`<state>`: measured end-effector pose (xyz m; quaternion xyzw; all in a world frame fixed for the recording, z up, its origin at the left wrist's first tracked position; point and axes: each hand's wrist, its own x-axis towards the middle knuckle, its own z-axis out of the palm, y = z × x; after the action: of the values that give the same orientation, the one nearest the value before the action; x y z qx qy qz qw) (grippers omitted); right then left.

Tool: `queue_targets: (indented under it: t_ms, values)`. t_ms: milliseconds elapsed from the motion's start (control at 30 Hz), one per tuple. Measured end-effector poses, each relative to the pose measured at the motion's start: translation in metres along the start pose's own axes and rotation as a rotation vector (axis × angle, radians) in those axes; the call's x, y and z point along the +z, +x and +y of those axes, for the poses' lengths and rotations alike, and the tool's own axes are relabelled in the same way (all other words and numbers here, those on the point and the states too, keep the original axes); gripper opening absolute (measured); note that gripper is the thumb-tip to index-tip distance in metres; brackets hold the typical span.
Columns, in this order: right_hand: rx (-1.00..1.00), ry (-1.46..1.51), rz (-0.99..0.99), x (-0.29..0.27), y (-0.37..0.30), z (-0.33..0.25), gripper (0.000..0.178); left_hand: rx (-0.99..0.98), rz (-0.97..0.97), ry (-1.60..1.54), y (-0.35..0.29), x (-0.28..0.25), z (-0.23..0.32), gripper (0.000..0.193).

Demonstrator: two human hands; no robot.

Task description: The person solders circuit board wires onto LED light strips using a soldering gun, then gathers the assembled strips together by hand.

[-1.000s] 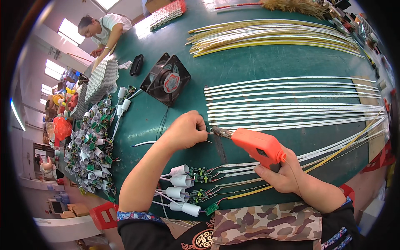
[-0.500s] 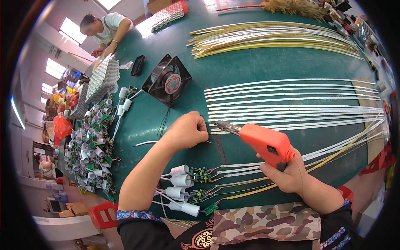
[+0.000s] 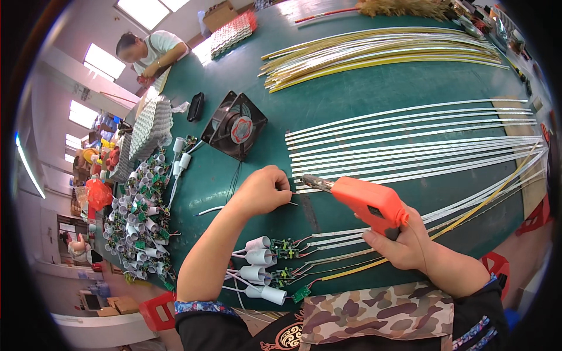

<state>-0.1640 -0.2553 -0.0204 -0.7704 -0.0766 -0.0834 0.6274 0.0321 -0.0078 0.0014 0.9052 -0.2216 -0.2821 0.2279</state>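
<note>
My right hand (image 3: 404, 240) grips an orange pistol-shaped soldering gun (image 3: 369, 202). The gun's metal tip points left, at the left ends of the white LED strips (image 3: 410, 155) laid side by side on the table. Beside those ends my left hand (image 3: 263, 190) is closed in a pinch. A short thin wire (image 3: 293, 203) sticks out below its fingers; the rest of it is hidden in the hand. Nearer to me lie white lamp sockets (image 3: 257, 274) with green circuit boards (image 3: 284, 248), wired to more strips that run off to the right.
A black square fan (image 3: 234, 126) stands beyond my left hand, a black case (image 3: 196, 107) behind it. At left is a heap of sockets with boards (image 3: 137, 222) and grey egg-type trays (image 3: 151, 128). A bundle of yellow-backed strips (image 3: 380, 55) lies far off. Another person (image 3: 155, 55) works at far left.
The view has shifted slightly, so the whole table sits a little differently. The soldering gun's tip stays close to the strip ends, and both hands keep their hold.
</note>
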Motion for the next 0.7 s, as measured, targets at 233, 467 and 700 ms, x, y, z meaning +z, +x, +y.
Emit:
queue_targets:
  t_ms: [233, 467, 700]
  values:
    - [0.022, -0.020, -0.010, -0.003, -0.002, -0.002, 0.054, 0.179, 0.009, -0.084, -0.021, -0.005, -0.003, 0.026]
    - [0.016, 0.012, -0.018, -0.003, 0.000, -0.004, 0.055, 0.273, 0.018, 0.015, -0.025, 0.005, -0.004, 0.014]
    - [0.032, -0.002, -0.027, -0.004, 0.000, -0.004, 0.055, 0.180, 0.057, -0.089, -0.017, 0.008, -0.007, 0.012]
